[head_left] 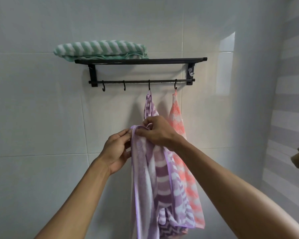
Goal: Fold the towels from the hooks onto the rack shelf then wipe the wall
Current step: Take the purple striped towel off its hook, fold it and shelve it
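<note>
We see a black wall-mounted rack shelf (162,60) fixed to the tiled wall. On its left end lies one folded green-and-white striped towel (100,50), overhanging the shelf's left edge.

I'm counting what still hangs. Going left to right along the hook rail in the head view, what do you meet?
Bare hook → bare hook → hook with purple towel → hook with pink towel.

Soft daylight, glare on tiles (226,64)
</note>
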Motion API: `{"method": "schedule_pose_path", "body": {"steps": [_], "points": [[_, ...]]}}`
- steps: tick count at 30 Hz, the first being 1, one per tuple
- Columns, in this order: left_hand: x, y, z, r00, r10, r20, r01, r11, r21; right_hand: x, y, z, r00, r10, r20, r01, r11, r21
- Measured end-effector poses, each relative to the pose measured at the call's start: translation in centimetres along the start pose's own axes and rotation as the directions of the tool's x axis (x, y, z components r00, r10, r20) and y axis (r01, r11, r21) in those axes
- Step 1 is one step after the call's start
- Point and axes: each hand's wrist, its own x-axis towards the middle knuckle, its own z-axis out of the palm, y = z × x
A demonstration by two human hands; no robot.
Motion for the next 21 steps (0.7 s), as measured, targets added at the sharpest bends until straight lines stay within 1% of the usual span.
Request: {"method": "schedule_pose_path", "body": {"steps": [2,3,6,9,10,12,13,15,17,18,19,21], "points": [[-0.3,0.1,-0.1,1.0,-0.004,0.003,0.004,1.0,-0.011,0.3,0.3,0.1,0.998,0.05,-0.037,-0.049,0.998,0.034],[-0.4,0.2,-0.2,1.0,0.01,0.017,-0.01,1.0,0.012,0.4,0.4,0.2,0.997,0.069,-0.045,-0.067,0.997,0.038],[-0.5,0.0,-0.7,0.995,0.087,0.039,-0.092,0.985,0.147,0.9,0.7,0.2,0.996,0.088,-0.026,-0.087,0.996,0.024],[-0.1,0.0,-0.9,0.986,0.163,-0.043,-0.145,0.951,0.272,0.8,1.5,-0.1,0.988,0.149,0.052,-0.154,0.982,0.112],[0.0,0.1,-0.9,0.98,0.187,-0.069,-0.16,0.943,0.294,0.5,2.1,-0.3,0.981,0.171,0.093,-0.183,0.974,0.134],[0.4,0.6,-1.5,0.962,0.233,-0.146,-0.181,0.936,0.302,-0.6,3.9,-0.5,0.955,0.2,0.22,-0.23,0.966,0.12],[0.6,0.8,-1.9,0.95,0.251,-0.186,-0.189,0.936,0.296,-1.4,4.9,-0.5,0.927,0.221,0.302,-0.257,0.962,0.087],[0.9,1.7,-2.9,0.925,0.286,-0.248,-0.213,0.935,0.284,-3.1,7.0,0.0,0.842,0.294,0.453,-0.301,0.952,-0.058],[1.2,3.0,-4.0,0.895,0.321,-0.308,-0.232,0.928,0.292,-4.8,8.8,0.6,0.758,0.376,0.533,-0.285,0.926,-0.248],[1.3,3.7,-4.7,0.88,0.337,-0.334,-0.238,0.923,0.304,-5.4,9.6,0.8,0.731,0.415,0.542,-0.267,0.905,-0.332],[1.3,4.3,-5.4,0.87,0.347,-0.351,-0.237,0.917,0.322,-5.8,10.2,0.9,0.721,0.446,0.53,-0.252,0.882,-0.399],[1.3,5.0,-6.9,0.865,0.361,-0.347,-0.215,0.894,0.394,-5.8,11.0,0.6,0.748,0.471,0.467,-0.235,0.847,-0.477]]}}
